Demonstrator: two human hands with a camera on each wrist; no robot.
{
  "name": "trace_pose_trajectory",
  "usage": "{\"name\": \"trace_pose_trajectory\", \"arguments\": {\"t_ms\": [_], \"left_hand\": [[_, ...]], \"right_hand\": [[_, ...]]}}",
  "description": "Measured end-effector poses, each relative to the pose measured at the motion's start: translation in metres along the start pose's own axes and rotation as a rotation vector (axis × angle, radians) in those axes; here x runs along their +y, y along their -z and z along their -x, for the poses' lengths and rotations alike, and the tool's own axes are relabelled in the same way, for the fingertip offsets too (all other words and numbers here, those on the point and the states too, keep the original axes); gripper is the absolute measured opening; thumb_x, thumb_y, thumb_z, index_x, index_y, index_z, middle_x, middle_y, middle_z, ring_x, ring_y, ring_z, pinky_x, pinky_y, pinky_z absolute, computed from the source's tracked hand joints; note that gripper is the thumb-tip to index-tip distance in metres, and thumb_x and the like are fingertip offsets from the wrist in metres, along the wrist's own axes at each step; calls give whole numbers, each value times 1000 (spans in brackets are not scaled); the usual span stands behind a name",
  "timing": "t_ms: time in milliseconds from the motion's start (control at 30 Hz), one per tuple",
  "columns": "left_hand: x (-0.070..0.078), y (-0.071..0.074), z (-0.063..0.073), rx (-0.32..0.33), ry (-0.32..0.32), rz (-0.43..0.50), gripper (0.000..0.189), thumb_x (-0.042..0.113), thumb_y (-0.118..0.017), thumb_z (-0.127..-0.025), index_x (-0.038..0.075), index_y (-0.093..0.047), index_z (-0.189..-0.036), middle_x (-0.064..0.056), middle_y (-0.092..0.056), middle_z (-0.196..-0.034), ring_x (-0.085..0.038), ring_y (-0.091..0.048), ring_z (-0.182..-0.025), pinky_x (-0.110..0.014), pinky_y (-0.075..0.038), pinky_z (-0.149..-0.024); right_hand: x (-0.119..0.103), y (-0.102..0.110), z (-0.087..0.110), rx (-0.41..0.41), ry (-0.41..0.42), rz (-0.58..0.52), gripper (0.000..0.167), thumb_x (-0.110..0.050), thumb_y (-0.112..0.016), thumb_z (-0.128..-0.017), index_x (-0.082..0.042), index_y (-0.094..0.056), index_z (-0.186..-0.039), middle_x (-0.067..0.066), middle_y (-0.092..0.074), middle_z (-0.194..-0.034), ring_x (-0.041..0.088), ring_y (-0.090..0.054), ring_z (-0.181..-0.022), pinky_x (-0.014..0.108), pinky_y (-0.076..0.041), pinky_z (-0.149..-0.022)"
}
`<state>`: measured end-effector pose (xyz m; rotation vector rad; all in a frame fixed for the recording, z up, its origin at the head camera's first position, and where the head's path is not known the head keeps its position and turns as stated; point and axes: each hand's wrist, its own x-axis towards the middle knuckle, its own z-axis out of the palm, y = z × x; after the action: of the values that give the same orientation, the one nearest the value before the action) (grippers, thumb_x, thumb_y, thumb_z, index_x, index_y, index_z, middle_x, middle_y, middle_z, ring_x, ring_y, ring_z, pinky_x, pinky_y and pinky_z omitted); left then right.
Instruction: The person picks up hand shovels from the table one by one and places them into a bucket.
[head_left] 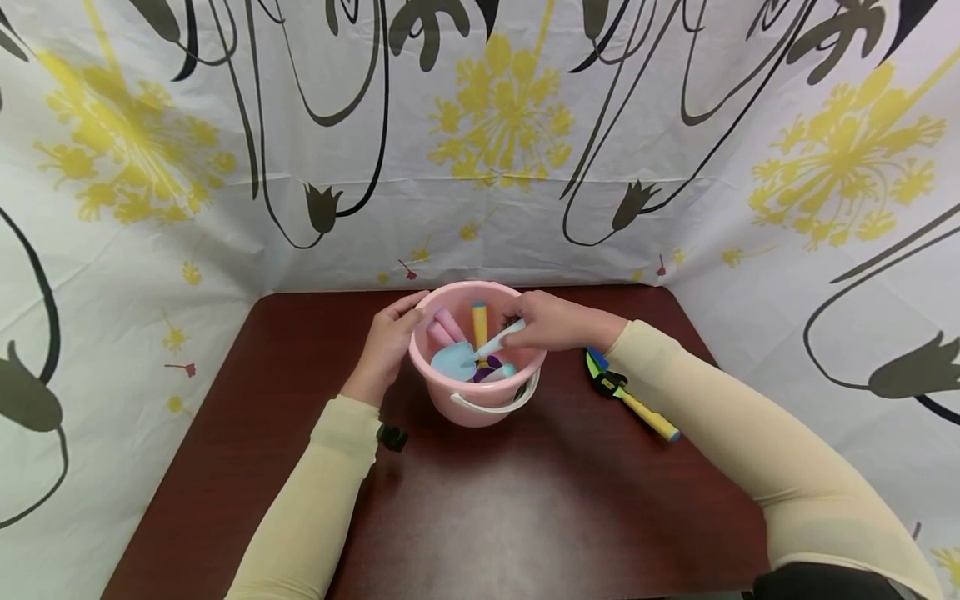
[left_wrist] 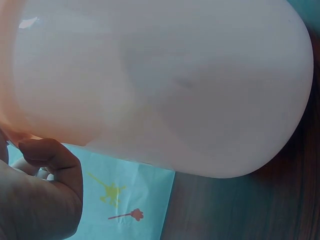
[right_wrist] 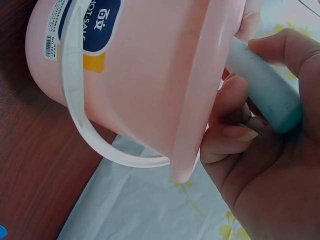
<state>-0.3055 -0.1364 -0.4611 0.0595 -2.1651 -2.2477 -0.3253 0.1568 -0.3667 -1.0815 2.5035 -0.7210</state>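
A pink bucket (head_left: 465,408) stands upright near the back of the table. My left hand (head_left: 386,346) grips its rim at the left; the left wrist view shows the hand (left_wrist: 45,195) beside the pale bucket wall (left_wrist: 200,100). Over the bucket's right rim, my right hand (head_left: 558,321) holds a light blue toy shovel (head_left: 453,362) by its handle (right_wrist: 262,82), the blade down inside the bucket. Also inside are pink handles (head_left: 448,325), a yellow handle (head_left: 480,323) and a purple piece (head_left: 486,367), partly hidden by the shovel.
On the dark red table (head_left: 525,517), a yellow-handled tool (head_left: 648,417) lies at the right, partly covered by the right forearm. The white bucket handle (head_left: 487,408) hangs down in front. Patterned cloth (head_left: 480,225) surrounds the table's back and sides.
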Motion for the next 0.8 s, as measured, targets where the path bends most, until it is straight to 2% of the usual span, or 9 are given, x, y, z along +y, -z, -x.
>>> {"name": "trace_pose_trajectory", "arguments": {"t_ms": [233, 533, 800], "left_hand": [[1, 0, 0, -3, -11, 14, 40, 23, -64, -112, 17, -70, -151, -9, -64, -155, -27, -65, -137, -44, -55, -114], [2, -1, 1, 0, -9, 23, 39, 23, -64, -112, 17, -71, -150, -9, -65, -154, -28, -65, -136, -45, -55, -114], [1, 0, -1, -8, -15, 31, 39, 23, -64, -113, 16, -71, -151, -9, -64, -155, -29, -64, -138, -46, -54, -115]], "right_hand": [[-7, -5, -4, -4, 7, 34, 5, -18, -76, -99, -16, -76, -103, -4, -73, -95, 21, -64, -89, 35, -54, -82], [-7, -10, -11, -53, 47, 21, 9, -10, -71, -98, -11, -77, -104, -2, -71, -97, 19, -62, -91, 34, -53, -86], [-1, -15, -20, -106, 78, 38, 7, -11, -72, -100, -10, -78, -104, -2, -70, -95, 17, -61, -89, 33, -53, -84]]}}
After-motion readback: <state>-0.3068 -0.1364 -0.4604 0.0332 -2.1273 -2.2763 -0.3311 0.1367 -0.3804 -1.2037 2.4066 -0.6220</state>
